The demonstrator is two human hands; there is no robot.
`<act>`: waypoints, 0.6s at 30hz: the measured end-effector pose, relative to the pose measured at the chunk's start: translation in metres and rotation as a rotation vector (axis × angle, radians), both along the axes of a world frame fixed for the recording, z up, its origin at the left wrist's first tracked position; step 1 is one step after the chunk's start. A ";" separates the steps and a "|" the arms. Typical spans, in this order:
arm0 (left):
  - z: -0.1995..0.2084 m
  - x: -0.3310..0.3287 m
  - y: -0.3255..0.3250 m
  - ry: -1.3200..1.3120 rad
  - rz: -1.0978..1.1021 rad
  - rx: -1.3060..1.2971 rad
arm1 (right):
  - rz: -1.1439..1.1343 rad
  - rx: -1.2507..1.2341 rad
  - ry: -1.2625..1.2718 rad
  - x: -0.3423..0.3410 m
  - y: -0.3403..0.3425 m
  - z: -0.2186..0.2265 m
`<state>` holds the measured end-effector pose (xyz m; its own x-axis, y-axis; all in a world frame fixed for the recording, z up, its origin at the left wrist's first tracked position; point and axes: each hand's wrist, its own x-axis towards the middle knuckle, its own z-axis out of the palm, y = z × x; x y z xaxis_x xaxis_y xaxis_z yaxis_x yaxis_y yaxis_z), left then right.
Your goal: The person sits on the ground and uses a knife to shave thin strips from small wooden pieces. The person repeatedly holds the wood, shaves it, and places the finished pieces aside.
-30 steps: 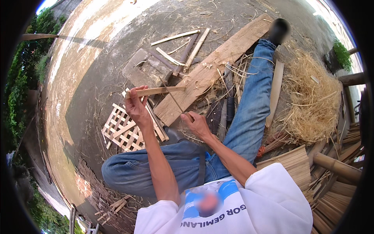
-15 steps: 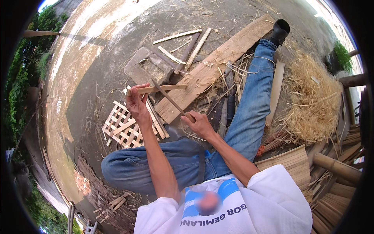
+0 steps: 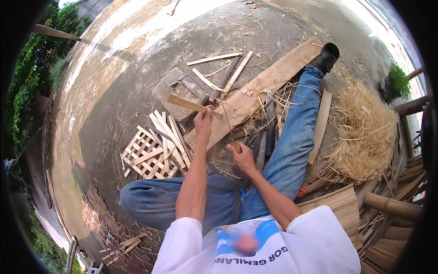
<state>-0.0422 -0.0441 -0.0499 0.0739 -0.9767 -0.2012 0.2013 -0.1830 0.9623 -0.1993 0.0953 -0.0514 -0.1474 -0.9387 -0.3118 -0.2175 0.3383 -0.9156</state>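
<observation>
We see a flat wooden strip (image 3: 188, 103) above the left edge of the board (image 3: 278, 69), near its lower end; whether they touch, we cannot tell. The left hand (image 3: 203, 121) grips this strip, and its fingers hide one part. The right hand (image 3: 244, 158) is closed around the handle of a knife (image 3: 236, 147); the thin blade is difficult to make out. Loose strips partly cover the lattice panel (image 3: 145, 154). On the right, the bamboo pole (image 3: 392, 204) is cut off.
</observation>
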 end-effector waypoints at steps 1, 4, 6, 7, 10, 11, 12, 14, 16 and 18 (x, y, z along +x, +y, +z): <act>-0.001 -0.002 -0.004 -0.008 -0.013 -0.069 | -0.014 -0.101 0.034 -0.004 -0.001 0.005; 0.046 -0.023 0.001 0.033 -0.096 -0.108 | -0.125 -0.268 0.091 -0.031 -0.021 0.043; 0.091 -0.029 0.011 0.154 -0.145 0.045 | -0.160 -0.239 0.202 -0.053 -0.046 0.057; 0.104 -0.031 0.016 0.147 -0.133 0.090 | -0.113 -0.226 0.268 -0.060 -0.057 0.071; 0.145 -0.039 0.042 0.194 -0.229 0.175 | 0.045 -0.263 0.442 -0.074 -0.074 0.094; 0.156 -0.041 0.052 0.157 -0.239 0.192 | 0.120 -0.339 0.479 -0.074 -0.076 0.094; 0.164 -0.043 0.062 0.122 -0.252 0.212 | 0.194 -0.411 0.518 -0.075 -0.075 0.095; 0.170 -0.047 0.079 0.051 -0.273 0.235 | 0.230 -0.462 0.519 -0.072 -0.071 0.099; 0.170 -0.050 0.093 -0.020 -0.289 0.241 | 0.242 -0.413 0.550 -0.073 -0.069 0.102; 0.169 -0.054 0.101 -0.010 -0.280 0.228 | 0.243 -0.492 0.604 -0.079 -0.071 0.093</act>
<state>-0.0959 0.0564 0.1191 -0.1870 -0.8894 -0.4171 0.1041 -0.4401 0.8919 -0.2781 0.0246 0.0412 0.0668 -0.9749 0.2124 -0.7367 -0.1917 -0.6485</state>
